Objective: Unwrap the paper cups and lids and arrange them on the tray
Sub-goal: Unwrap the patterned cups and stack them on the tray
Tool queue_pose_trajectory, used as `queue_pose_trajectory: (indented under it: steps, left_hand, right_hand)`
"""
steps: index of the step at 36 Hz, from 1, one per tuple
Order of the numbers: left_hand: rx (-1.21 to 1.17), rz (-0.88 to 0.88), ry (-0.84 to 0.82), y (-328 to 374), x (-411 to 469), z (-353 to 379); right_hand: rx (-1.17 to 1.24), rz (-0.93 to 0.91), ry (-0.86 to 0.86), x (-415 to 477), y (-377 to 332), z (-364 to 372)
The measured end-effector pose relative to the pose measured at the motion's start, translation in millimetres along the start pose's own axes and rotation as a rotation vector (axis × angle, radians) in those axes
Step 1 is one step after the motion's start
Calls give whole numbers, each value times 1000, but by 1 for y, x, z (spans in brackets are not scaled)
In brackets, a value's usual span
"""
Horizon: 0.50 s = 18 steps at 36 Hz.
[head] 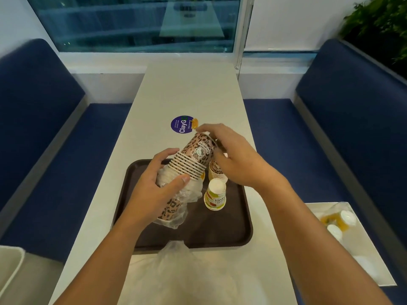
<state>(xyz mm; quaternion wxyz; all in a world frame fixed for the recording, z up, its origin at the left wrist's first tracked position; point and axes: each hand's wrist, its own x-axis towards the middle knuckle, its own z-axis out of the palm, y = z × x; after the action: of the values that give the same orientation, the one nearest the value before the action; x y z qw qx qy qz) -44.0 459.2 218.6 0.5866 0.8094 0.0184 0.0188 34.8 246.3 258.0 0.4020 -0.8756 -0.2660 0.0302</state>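
In the head view, a brown tray (222, 230) is seen lying on the white desk (198, 95), and everything else is placed from it. The leopard-print cup stack (195, 158) is held tilted above the tray's left half, with its closed end raised over the tray's far edge. Its lower, open-rimmed end hangs low over the tray.

The left hand (158, 190) is wrapped round the lower part of the stack, where the plastic wrap (191, 191) is bunched up and only partly stripped. The right hand (233, 159) is closed over the bare upper end. Its fingertips are curled on the top cup's base and the thumb is set against the side. Both hands are thus clamped on the one stack.

On the tray's right half, a yellow-and-white cup (215, 197) is stood upside down. A small brown cup stack (216, 170) is set just beyond it, partly hidden by the right hand. A loose plastic bag (182, 263) is draped over the tray's near edge. Well to the right of the tray, on a separate white surface, a clear packet of white round pieces (337, 223) is seen. They may be lids, but this cannot be confirmed.

The step in hand is judged to be drawing the cups out of their sleeve. It would be done best if only the film were pinched by the left hand, so that the paper walls are not crushed. The stack should be pulled straight along its own axis by the right hand. The work is best kept low over the tray, so that any loosened cup is caught there and the standing cups are not knocked.
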Motion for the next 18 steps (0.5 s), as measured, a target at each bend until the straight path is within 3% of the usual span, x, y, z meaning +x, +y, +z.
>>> queue_pose_trajectory:
  steps: [4, 9, 13, 18]
  left_hand:
    - [-45, -17, -30, 1, 5, 2]
    - [-81, -34, -14, 2, 9, 5]
    - [-67, -55, 44, -2, 12, 5]
    - [-85, -106, 58, -13, 10, 7]
  right_hand:
    - [-268, -78, -137, 7, 13, 5]
    - [-318, -112, 138, 15, 35, 2]
    - [-74, 161, 406, 14, 59, 11]
    - [54, 440, 341, 6, 91, 44]
